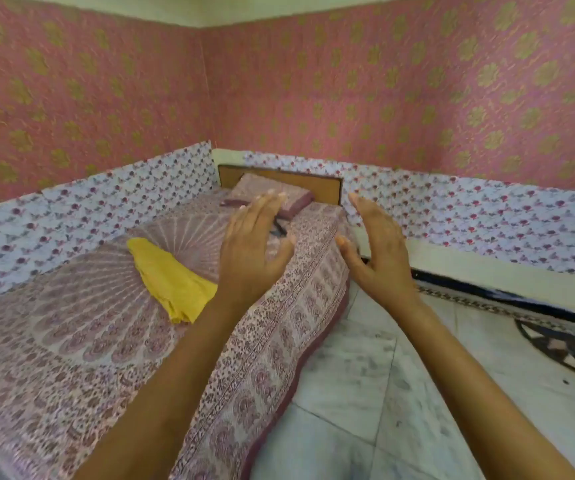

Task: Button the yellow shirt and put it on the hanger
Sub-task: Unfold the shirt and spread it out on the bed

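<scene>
From my remote seat I see both forearms reaching up from the bottom edge. The left one crosses the bed (71, 358), which is covered in a mauve patterned spread, and the right one is over the pale marble floor (365, 375). A dark patterned rug (556, 341) lies on the floor at the right.

Further out, my left hand (251, 251) is raised above the bed's right edge, its fingers (265, 206) straight and spread, gripping nothing. My right hand (376, 251) is just beside it but apart, palm turned inward, its fingers likewise extended and empty.

The yellow shirt (171, 278) lies crumpled on the spread near the middle of the bed, to the left of my left wrist and untouched by either hand. I cannot tell whether it is buttoned.

Beyond my left hand, and largely hidden by it, a dark shape that looks like the hanger (279, 229) rests on the bed near the pillow (299, 197). The pillow lies against a brown headboard (317, 187). Behind that rises a pink wall (348, 98) with gold floral motifs.
</scene>
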Demonstrator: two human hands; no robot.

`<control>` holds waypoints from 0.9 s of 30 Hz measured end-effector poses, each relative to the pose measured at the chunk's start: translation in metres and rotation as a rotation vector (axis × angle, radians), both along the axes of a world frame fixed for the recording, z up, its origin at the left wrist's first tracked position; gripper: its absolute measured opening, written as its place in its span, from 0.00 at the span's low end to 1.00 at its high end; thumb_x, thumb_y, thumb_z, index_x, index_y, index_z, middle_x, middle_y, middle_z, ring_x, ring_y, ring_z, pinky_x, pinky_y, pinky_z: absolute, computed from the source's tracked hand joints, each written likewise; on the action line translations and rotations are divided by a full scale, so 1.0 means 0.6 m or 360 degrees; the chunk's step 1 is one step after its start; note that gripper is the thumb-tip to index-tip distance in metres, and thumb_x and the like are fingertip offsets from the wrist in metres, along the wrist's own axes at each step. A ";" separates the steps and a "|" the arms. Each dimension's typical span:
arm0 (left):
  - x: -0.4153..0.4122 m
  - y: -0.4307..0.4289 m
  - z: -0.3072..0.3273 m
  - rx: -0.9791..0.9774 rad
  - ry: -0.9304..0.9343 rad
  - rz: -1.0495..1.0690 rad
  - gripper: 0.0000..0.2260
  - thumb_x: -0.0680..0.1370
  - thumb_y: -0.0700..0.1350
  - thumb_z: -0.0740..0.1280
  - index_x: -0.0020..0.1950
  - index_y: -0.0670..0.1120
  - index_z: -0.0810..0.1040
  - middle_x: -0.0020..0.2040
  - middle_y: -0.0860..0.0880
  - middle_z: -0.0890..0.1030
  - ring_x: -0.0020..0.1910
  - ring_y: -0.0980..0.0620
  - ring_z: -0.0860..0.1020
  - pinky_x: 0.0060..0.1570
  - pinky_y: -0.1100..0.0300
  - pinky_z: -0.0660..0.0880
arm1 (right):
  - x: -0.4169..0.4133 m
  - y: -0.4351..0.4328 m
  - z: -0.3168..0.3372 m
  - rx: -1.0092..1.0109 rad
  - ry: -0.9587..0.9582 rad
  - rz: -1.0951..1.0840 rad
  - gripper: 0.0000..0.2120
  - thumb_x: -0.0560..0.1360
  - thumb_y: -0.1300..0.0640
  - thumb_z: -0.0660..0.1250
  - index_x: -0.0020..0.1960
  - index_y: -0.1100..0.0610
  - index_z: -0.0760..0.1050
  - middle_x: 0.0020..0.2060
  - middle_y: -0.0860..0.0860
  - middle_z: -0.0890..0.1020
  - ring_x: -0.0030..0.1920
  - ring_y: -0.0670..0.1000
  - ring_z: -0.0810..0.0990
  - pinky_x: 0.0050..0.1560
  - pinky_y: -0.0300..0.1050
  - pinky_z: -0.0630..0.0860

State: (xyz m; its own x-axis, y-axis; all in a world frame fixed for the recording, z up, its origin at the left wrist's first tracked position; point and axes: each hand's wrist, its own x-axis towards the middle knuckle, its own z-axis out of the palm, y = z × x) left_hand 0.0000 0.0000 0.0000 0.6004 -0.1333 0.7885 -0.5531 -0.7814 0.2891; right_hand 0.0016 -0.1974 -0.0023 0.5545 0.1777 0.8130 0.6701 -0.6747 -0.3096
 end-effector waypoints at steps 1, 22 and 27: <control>0.008 -0.005 -0.013 -0.0019 0.0016 -0.0003 0.25 0.76 0.52 0.60 0.72 0.47 0.65 0.72 0.48 0.67 0.71 0.50 0.65 0.69 0.43 0.63 | 0.010 -0.004 -0.013 0.0071 -0.0001 0.0004 0.25 0.76 0.49 0.57 0.70 0.57 0.64 0.66 0.54 0.72 0.66 0.53 0.70 0.66 0.60 0.66; 0.312 0.026 -0.227 -0.0175 0.0441 0.0364 0.25 0.76 0.54 0.61 0.71 0.49 0.65 0.70 0.51 0.69 0.67 0.62 0.61 0.70 0.54 0.58 | 0.359 0.061 -0.220 0.0182 0.0565 0.0239 0.23 0.76 0.50 0.57 0.68 0.57 0.66 0.65 0.51 0.74 0.65 0.47 0.70 0.64 0.56 0.69; 0.414 0.103 -0.267 -0.0216 0.0554 0.0460 0.25 0.75 0.52 0.63 0.71 0.50 0.65 0.71 0.50 0.69 0.67 0.64 0.58 0.70 0.52 0.60 | 0.482 0.137 -0.249 0.0168 0.0696 0.0259 0.22 0.76 0.52 0.60 0.68 0.57 0.67 0.64 0.49 0.74 0.64 0.43 0.69 0.65 0.54 0.68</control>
State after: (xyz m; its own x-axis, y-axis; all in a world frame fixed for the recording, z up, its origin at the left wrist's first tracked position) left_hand 0.2483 0.0617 -0.1601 0.8294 0.1688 0.5326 -0.1704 -0.8314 0.5289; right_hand 0.2906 -0.1151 -0.1520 0.8203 0.2197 0.5280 0.5562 -0.5213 -0.6472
